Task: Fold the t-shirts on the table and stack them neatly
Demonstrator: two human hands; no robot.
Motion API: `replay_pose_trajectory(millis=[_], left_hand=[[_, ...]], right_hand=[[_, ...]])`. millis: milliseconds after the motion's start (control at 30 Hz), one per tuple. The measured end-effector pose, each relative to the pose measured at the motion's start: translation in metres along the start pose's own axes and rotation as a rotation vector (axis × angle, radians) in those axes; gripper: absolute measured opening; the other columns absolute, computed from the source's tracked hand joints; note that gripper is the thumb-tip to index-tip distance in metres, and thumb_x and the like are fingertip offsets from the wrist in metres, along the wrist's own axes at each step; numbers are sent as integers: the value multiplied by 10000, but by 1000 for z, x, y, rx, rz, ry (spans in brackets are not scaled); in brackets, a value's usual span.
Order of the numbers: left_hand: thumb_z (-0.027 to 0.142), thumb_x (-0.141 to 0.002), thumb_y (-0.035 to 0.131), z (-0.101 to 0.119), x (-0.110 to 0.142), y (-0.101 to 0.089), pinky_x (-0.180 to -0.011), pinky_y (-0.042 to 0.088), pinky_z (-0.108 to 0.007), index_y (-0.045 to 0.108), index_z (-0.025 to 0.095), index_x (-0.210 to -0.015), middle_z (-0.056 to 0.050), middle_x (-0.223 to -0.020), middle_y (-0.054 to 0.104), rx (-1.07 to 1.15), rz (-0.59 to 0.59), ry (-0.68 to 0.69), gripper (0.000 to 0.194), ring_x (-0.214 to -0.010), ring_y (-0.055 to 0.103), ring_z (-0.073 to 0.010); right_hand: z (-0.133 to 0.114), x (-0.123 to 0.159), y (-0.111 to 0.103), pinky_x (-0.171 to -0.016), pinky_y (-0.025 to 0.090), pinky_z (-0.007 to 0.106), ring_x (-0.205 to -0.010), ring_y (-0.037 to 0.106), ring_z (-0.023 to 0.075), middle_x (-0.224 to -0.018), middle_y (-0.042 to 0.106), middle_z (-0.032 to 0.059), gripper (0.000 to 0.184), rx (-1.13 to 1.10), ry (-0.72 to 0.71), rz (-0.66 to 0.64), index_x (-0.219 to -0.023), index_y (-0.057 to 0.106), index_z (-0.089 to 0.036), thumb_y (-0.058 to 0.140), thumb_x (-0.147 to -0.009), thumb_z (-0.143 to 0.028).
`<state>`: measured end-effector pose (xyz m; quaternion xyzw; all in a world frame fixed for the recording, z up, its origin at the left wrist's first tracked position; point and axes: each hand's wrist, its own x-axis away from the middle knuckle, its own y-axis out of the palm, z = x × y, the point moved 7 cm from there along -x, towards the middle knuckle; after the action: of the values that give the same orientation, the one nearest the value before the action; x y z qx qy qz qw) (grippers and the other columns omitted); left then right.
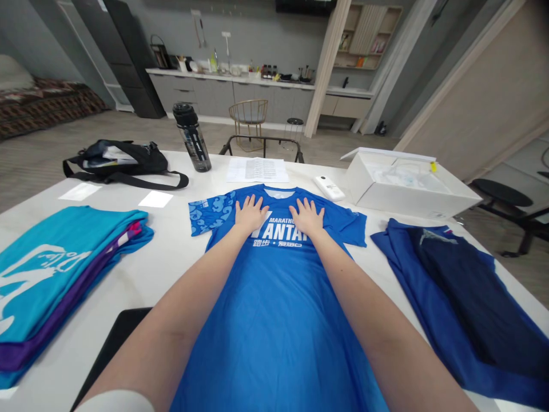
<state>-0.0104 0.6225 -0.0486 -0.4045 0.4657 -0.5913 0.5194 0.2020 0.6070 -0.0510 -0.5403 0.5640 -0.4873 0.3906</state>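
A blue T-shirt (pixel 278 303) with white lettering on its chest lies spread front-up on the white table, collar at the far end. My left hand (pixel 251 216) rests flat on the shirt below its left shoulder, fingers spread. On the other side of the collar, my right hand (pixel 307 216) is also flat with its fingers apart, covering part of the lettering. The left sleeve has a pale blue pattern and lies out to the side. The right sleeve is spread too. Near the bottom, the shirt runs out of view between my forearms.
Folded shirts (pixel 47 274) are stacked at left, dark blue clothes (pixel 454 286) at right. Behind stand a black waist bag (pixel 124 160), a bottle (pixel 193 140), printed paper (pixel 257 170), a white remote-like device (pixel 329 187) and an open white box (pixel 412 191). A black flat object (pixel 115 343) lies by my left forearm.
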Motion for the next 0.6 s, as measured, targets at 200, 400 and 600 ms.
replay_pose_trajectory(millis=[200, 400, 600], left_hand=[[672, -991, 217, -6, -14, 5, -1235, 65, -636, 317, 266, -1602, -72, -1692, 217, 13, 13, -14, 741, -1563, 149, -333], [386, -1053, 281, 16, 13, -24, -1172, 302, -496, 517, 166, -1441, -177, -1468, 532, -64, 281, 97, 505, -1387, 452, -318], [307, -1054, 309, 33, 47, -23, -936, 493, -391, 686, 164, -1094, -144, -1104, 685, -110, 149, 213, 405, -1091, 633, -278]], right_hand=[[3, -14, 1, -1201, 44, 679, -1557, 110, 333, -1701, 167, 67, 770, 29, -75, 28, -1625, 259, -274, 180, -995, -709], [-8, 7, -21, -1175, 239, 573, -1446, 334, 341, -1580, 406, 163, 587, 65, -149, 270, -1509, 458, -182, 265, -1058, -504], [-15, 36, -23, -952, 459, 381, -1134, 589, 283, -1250, 645, 156, 419, 107, -171, 202, -1198, 663, -189, 322, -1059, -390]])
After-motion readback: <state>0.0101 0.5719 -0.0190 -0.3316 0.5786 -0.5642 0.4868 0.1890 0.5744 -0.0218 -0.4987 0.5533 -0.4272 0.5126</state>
